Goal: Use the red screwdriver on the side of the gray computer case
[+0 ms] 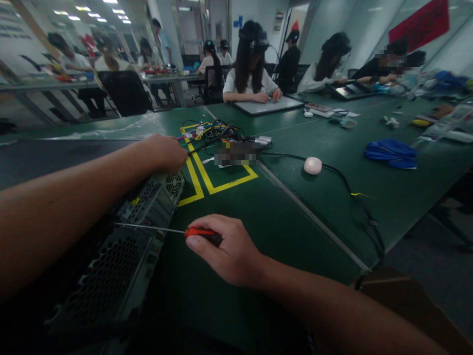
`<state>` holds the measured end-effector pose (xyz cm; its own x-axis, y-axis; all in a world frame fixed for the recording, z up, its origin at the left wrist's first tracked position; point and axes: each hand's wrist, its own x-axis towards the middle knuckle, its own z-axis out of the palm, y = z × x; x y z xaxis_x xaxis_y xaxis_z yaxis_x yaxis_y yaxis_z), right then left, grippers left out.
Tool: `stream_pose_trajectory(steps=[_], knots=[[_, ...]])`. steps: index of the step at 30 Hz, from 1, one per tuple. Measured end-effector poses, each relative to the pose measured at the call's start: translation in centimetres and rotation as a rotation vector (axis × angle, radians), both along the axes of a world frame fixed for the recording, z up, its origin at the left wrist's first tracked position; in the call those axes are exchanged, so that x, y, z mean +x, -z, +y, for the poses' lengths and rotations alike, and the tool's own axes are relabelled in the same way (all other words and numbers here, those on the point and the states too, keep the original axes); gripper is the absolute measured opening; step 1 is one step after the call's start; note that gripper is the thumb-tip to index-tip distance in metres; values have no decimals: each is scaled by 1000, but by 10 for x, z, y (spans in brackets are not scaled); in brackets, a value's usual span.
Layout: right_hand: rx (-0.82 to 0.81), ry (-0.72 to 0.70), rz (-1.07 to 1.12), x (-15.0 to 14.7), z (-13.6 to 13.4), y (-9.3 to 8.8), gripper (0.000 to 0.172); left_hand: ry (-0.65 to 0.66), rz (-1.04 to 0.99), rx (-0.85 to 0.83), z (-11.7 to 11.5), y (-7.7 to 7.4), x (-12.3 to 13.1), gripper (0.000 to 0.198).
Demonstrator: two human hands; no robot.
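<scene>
A desktop computer case lies at the left, its perforated rear panel and round fan grille facing the table. My right hand is closed around the red and black handle of a screwdriver. The long thin shaft points left, and its tip reaches the case near a dark gap in the panel. At the far end of the case, my left hand is curled down above the fan grille, knuckles up. Its fingertips are mostly hidden, and I cannot make out what they hold. A black cable passes close beside them.
Beyond my hands, tangled cables lie over yellow tape on the green table. A pale rounded object sits by a black cable; a blue bundle lies farther right. Several people work behind, one at a white board.
</scene>
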<state>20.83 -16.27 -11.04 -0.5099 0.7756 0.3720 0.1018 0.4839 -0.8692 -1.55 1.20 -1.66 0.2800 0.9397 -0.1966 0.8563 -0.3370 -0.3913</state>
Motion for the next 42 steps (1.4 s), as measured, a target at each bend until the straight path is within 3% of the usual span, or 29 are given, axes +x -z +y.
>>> stream_pose_trajectory(steps=[4, 9, 17, 23, 42], knots=[[-42, 12, 3, -1, -1, -1, 27, -49, 188, -95, -10, -9, 12, 49], [-48, -2, -11, 0, 0, -4, 15, -38, 154, -95, -12, -12, 14, 47], [-51, -13, -11, 0, 0, -4, 15, -58, 102, -87, -10, -9, 12, 40], [-47, -16, 0, 0, 1, -4, 15, -44, 190, -115, -13, -14, 15, 49], [-42, -10, -18, 1, 0, -4, 16, -41, 201, -101, -10, -12, 14, 49]])
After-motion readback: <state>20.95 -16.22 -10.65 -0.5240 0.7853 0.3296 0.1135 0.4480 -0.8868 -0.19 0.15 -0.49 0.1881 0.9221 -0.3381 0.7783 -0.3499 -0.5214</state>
